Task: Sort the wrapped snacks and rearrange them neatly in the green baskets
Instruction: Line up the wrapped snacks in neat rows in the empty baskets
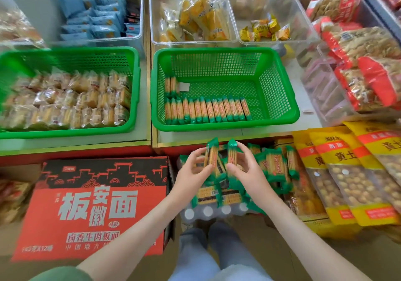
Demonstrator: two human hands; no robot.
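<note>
Fingertips (pixel 198 154) of the left hand (pixel 193 170) pinching one slim cracker packet (pixel 211 155), upright. Thumb and fingers of the right hand (pixel 246 172) pinching a second packet (pixel 231 154) the same way, just beside the first. Both packets clear-fronted, showing a stack of pale golden crackers, with crimped green ends and red print down the side.

Held just above a loose pile (pixel 219 194) of like packets, heaped every way on a shrink-wrapped pack of white-capped bottles (pixel 207 211) low down. Left of that, a red and black carton (pixel 97 205) with large pale lettering. To the right, yellow bags (pixel 338 172) of round snacks leaning in a row.

Farther off, on a pale shelf top (pixel 310 120) with a red front edge, two green baskets. In the right basket (pixel 225 126), a neat near row (pixel 206 109) of the same packets side by side, plus two more at its far left. In the left basket (pixel 65 134), rows of clear-wrapped cakes (pixel 71 100).

Beyond, clear bins (pixel 153 16) with blue packs (pixel 93 20) and yellow packs (pixel 201 16).
</note>
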